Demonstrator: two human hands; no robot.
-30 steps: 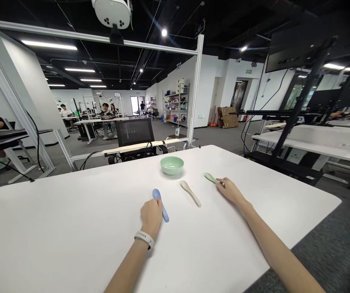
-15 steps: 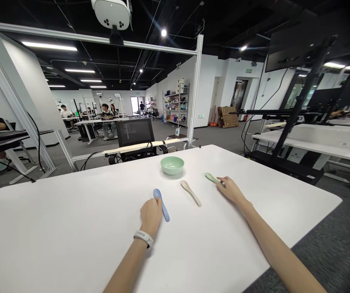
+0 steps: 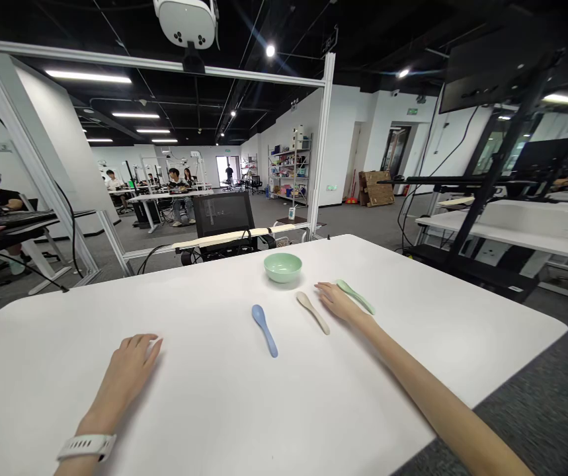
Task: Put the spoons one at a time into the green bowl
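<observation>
My left hand [image 3: 132, 363] is over the left part of the table, apart from everything, its thumb held away from the fingers and nothing in it. Between the green spoon [image 3: 356, 297] and the beige spoon [image 3: 313, 313] is my right hand [image 3: 337, 301], fingers stretched toward the bowl and holding nothing. Whether it touches the table I cannot tell. A blue spoon [image 3: 264, 330] lies left of the beige one, bowl end away from me. Behind the spoons stands a light green bowl [image 3: 282, 268], upright.
The white table [image 3: 204, 403] has rounded corners. A metal frame [image 3: 319, 145] rises behind it, with a black office chair [image 3: 224, 215] just beyond. To the right are a dark monitor stand [image 3: 482, 165] and another white desk. Several people sit at desks farther off.
My left hand has let go of the blue spoon and moved left. My right hand has released the green spoon and shifted left toward the beige spoon and bowl.
</observation>
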